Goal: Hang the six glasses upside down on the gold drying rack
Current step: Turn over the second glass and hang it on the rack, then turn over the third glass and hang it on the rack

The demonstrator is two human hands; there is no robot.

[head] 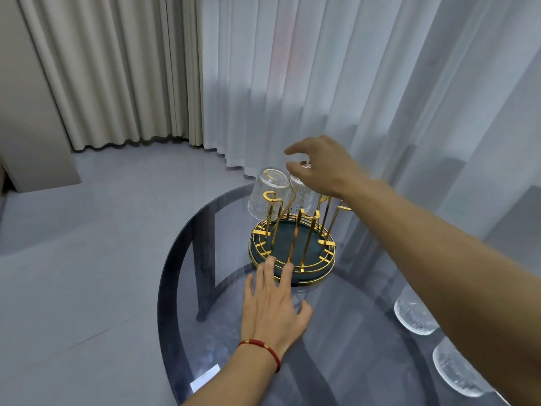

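Note:
The gold drying rack (304, 227) stands on a round dark green tray (319, 275) at the far side of the glass table. One clear ribbed glass (268, 194) hangs upside down on a far left prong. A second glass (300, 193) hangs upside down beside it, and my right hand (319, 168) is over its base with fingertips around it. My left hand (275, 303) lies flat on the table, fingers spread, fingertips touching the tray's near rim. Two more glasses (414, 316) (456, 373) stand at the right, partly hidden under my right forearm.
The round smoked-glass table (187, 259) has a dark frame underneath. Sheer white curtains (322, 83) hang just behind the rack, beige curtains (111, 68) further left. Grey tiled floor lies to the left. A small white label (205, 378) is near the table's front edge.

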